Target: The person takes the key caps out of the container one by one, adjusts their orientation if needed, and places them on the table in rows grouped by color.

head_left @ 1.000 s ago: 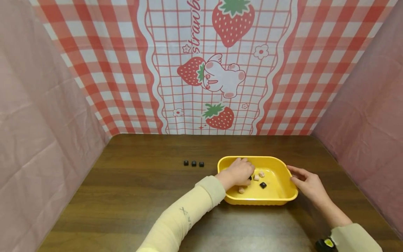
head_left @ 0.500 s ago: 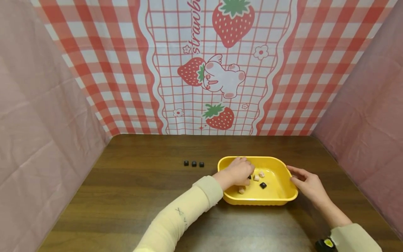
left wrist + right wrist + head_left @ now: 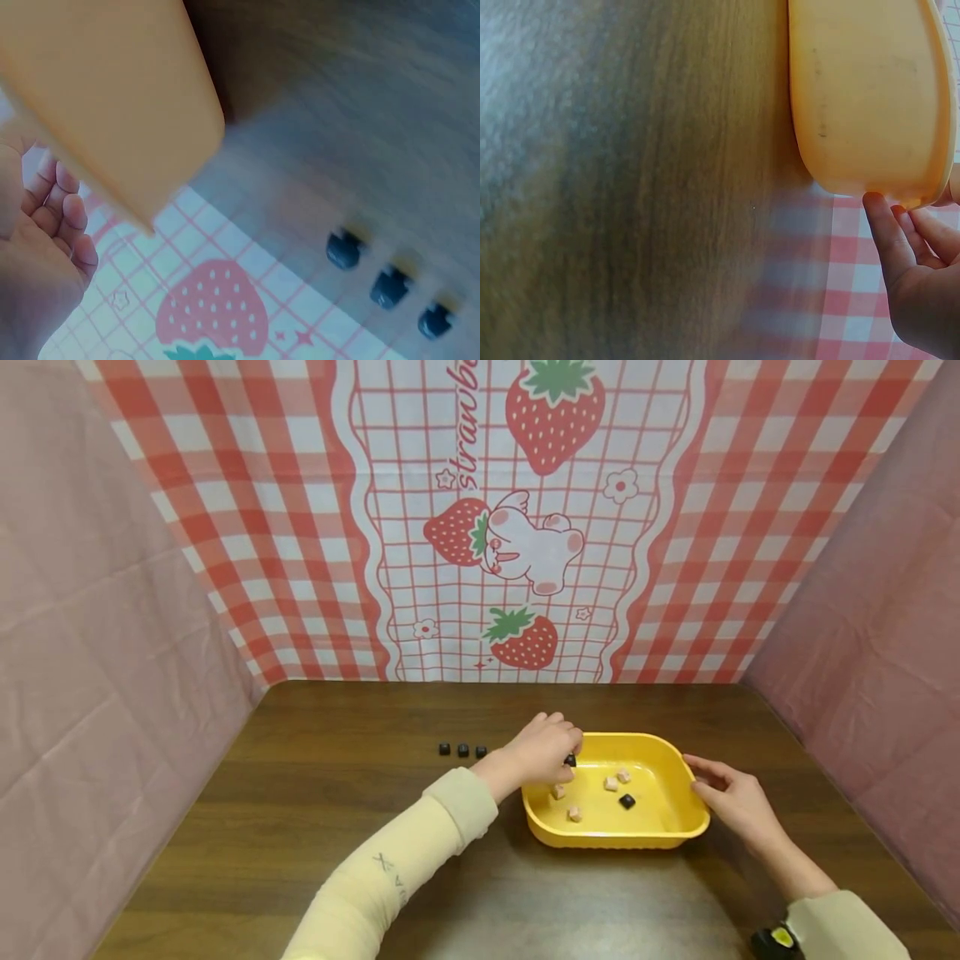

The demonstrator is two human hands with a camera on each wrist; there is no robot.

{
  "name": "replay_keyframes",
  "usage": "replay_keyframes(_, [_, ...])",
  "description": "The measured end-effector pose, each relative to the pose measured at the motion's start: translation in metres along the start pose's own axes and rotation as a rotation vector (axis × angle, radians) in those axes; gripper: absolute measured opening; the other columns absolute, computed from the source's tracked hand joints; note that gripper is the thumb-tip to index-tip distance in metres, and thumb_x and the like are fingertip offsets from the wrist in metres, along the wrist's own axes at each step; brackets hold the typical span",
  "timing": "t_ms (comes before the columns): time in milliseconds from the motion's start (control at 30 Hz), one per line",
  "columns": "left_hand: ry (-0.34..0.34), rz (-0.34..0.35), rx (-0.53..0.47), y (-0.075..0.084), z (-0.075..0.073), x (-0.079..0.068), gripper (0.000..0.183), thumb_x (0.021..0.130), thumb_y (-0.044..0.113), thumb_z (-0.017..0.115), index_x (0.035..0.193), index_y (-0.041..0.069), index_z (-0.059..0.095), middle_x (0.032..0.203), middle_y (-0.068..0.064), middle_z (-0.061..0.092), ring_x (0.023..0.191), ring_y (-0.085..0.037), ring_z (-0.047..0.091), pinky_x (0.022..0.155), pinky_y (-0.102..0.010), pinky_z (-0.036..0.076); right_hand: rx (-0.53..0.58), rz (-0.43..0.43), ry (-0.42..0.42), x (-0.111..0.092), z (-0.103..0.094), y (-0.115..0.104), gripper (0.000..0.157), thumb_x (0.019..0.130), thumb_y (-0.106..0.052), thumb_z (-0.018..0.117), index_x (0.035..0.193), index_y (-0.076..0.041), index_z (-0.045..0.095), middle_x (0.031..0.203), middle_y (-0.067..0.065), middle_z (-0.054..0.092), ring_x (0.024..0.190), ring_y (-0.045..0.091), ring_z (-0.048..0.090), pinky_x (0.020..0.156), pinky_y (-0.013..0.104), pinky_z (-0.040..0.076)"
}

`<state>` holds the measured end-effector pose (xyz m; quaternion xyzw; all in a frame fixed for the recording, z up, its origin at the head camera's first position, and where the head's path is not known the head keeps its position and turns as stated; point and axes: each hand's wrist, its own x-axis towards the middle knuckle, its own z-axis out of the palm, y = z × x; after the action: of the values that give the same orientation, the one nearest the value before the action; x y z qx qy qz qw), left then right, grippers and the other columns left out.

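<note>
Our left arm (image 3: pixel 375 877) runs up from the bottom of the frame, just left of centre, cuff (image 3: pixel 463 806) folded back. Our left hand (image 3: pixel 540 750) sits slightly right of centre, back showing, thumb and fingers (image 3: pixel 73 212) curled in a pinch. Our right arm (image 3: pixel 795 864) slants in from the lower right, with our right hand (image 3: pixel 735 802) pretty much straight-fingered, pointing up and left.

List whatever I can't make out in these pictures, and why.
- Head view: most of the black cube, covered by the left hand.
- Left wrist view: what lies in the yellow tray, hidden behind its outer wall.
- Head view: the printed word's end, cut off by the top edge.
</note>
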<state>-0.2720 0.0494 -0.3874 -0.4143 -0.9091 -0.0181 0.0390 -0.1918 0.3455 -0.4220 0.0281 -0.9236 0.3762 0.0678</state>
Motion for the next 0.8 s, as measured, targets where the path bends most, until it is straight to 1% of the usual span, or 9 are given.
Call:
replay_keyframes(33, [0.008, -0.002, 0.0, -0.002, -0.002, -0.002, 0.027, 0.081, 0.04, 0.07, 0.097, 0.022, 0.057, 0.092, 0.011, 0.055, 0.086, -0.011, 0.041, 0.076, -0.026, 0.032, 0.001, 0.0, -0.001, 0.0, 0.0, 0.0, 0.045, 0.092, -0.019, 0.058, 0.131, 0.004, 0.051, 0.121, 0.03, 0.057, 0.08, -0.017, 0.048, 0.066, 0.013, 0.048])
replay_keyframes(133, [0.039, -0.004, -0.001, -0.01, -0.006, -0.008, 0.028, 0.08, 0.039, 0.071, 0.096, 0.021, 0.059, 0.091, 0.01, 0.057, 0.086, -0.011, 0.042, 0.076, -0.027, 0.032, 0.001, 0.0, -0.002, 0.0, 0.0, 0.001, 0.045, 0.092, -0.019, 0.058, 0.131, 0.004, 0.051, 0.121, 0.03, 0.057, 0.08, -0.018, 0.048, 0.066, 0.013, 0.047])
replay_keyframes(267, [0.074, -0.016, -0.005, -0.023, -0.013, -0.019, 0.024, 0.078, 0.03, 0.072, 0.096, 0.02, 0.06, 0.091, 0.009, 0.058, 0.085, -0.012, 0.043, 0.076, -0.028, 0.032, 0.004, -0.001, 0.001, 0.0, 0.0, 0.001, 0.045, 0.092, -0.018, 0.059, 0.13, 0.005, 0.052, 0.12, 0.03, 0.058, 0.08, -0.017, 0.049, 0.066, 0.013, 0.048])
replay_keyframes(400, [0.094, -0.03, -0.015, -0.036, -0.019, -0.029, 0.022, 0.077, 0.027, 0.072, 0.093, 0.018, 0.06, 0.088, 0.007, 0.057, 0.084, -0.013, 0.043, 0.075, -0.028, 0.032, -0.005, -0.001, 0.006, 0.0, 0.001, 0.001, 0.045, 0.091, -0.018, 0.059, 0.129, 0.005, 0.053, 0.119, 0.03, 0.058, 0.079, -0.016, 0.05, 0.065, 0.012, 0.047])
replay_keyframes(500, [0.122, -0.035, -0.015, -0.046, -0.022, -0.038, 0.019, 0.076, 0.025, 0.071, 0.09, 0.018, 0.06, 0.085, 0.007, 0.056, 0.081, -0.014, 0.042, 0.073, -0.028, 0.031, -0.006, 0.006, 0.005, -0.001, 0.001, 0.001, 0.045, 0.091, -0.018, 0.059, 0.13, 0.005, 0.052, 0.12, 0.03, 0.058, 0.079, -0.016, 0.049, 0.066, 0.012, 0.047])
replay_keyframes(667, [0.172, -0.042, -0.026, -0.067, -0.025, -0.054, 0.018, 0.074, 0.021, 0.069, 0.088, 0.017, 0.06, 0.084, 0.007, 0.056, 0.08, -0.014, 0.042, 0.072, -0.029, 0.03, 0.008, 0.019, -0.008, -0.001, 0.001, 0.0, 0.046, 0.092, -0.02, 0.057, 0.131, 0.005, 0.051, 0.124, 0.03, 0.056, 0.081, -0.018, 0.048, 0.068, 0.011, 0.046])
replay_keyframes(800, [0.181, -0.066, -0.044, -0.087, -0.026, -0.068, 0.018, 0.074, 0.018, 0.067, 0.091, 0.017, 0.06, 0.087, 0.006, 0.058, 0.081, -0.013, 0.043, 0.073, -0.029, 0.031, 0.004, 0.027, -0.018, 0.0, 0.0, -0.001, 0.047, 0.093, -0.022, 0.057, 0.132, 0.005, 0.05, 0.125, 0.03, 0.055, 0.082, -0.018, 0.047, 0.069, 0.01, 0.046])
